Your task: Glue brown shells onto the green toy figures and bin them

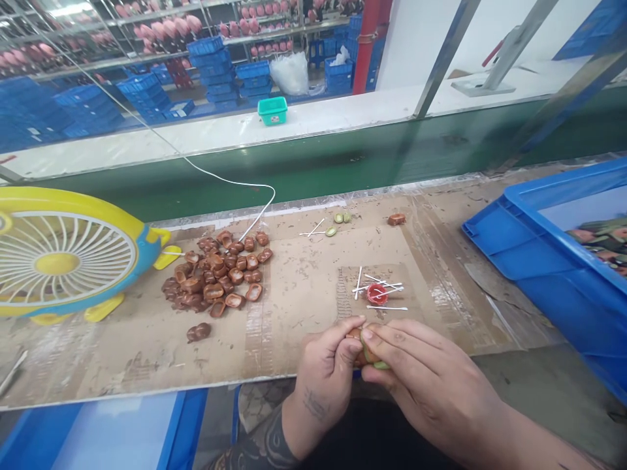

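Both my hands meet at the near edge of the cardboard-covered bench. My left hand (326,365) pinches a small brown piece (355,335) between thumb and fingers. My right hand (421,375) presses a small green piece (373,356) against it with closed fingers. Just beyond them lie a red cap (377,294) and several white cotton swabs (379,286). A heap of brown pieces (220,274) lies to the left, with one stray brown piece (198,332) nearer me.
A yellow and blue desk fan (63,258) stands at the left, its white cable (230,179) running back. A blue crate (563,261) sits at the right. Green pieces (340,219) and a brown piece (396,219) lie near the green conveyor belt (318,163). A teal bin (272,109) stands beyond.
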### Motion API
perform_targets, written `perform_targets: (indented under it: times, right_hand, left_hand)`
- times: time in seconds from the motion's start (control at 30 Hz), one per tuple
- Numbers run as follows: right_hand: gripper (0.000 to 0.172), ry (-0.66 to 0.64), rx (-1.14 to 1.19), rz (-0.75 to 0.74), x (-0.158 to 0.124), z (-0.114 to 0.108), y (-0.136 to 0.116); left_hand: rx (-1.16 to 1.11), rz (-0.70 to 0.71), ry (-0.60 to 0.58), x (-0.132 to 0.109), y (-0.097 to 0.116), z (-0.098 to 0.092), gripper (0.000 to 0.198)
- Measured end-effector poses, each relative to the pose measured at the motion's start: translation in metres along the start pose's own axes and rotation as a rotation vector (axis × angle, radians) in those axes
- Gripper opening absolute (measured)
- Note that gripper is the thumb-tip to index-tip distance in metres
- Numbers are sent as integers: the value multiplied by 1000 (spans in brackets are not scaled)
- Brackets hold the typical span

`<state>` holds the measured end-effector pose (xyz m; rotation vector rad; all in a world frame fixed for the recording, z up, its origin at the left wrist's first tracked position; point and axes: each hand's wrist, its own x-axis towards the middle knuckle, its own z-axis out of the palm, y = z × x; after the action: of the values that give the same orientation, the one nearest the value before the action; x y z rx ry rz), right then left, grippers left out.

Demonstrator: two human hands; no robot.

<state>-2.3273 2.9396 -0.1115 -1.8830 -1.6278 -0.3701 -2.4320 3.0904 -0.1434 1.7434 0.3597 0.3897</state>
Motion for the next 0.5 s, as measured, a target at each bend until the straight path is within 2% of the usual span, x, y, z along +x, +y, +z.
perform_targets:
  times: [0.23, 0.5]
  right_hand:
    - [19, -72, 134, 102, 6, -2, 4]
    - [14, -30, 192, 146, 5, 0, 3]
  left_hand:
    - [-58, -55, -23, -9, 0, -6, 44]
    - [-87, 38, -71, -13, 6, -9, 42]
